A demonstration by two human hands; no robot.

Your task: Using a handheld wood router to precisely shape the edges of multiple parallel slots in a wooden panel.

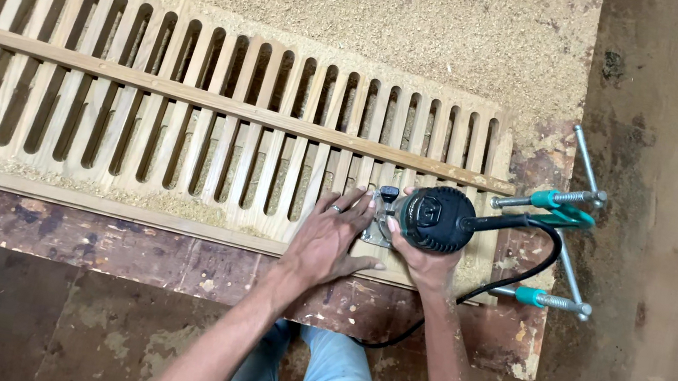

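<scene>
Left hand (pixel 331 239) open, palm flat on slotted panel (pixel 187 117), pinning it | right hand (pixel 427 263) clenched round router (pixel 434 218), upright at panel's right end beside last slots | clamps (pixel 560 253) fix panel end to bench (pixel 122 242) | sawdust (pixel 386 8) behind

The router (pixel 436 219) is a small, dark, round-bodied power tool with a clear base plate; it stands upright near the right end of the slotted panel (pixel 189 103), its black cord (pixel 516 273) looping off to the right; the panel is pale wood, long and flat, cut with a row of narrow parallel slots.
</scene>
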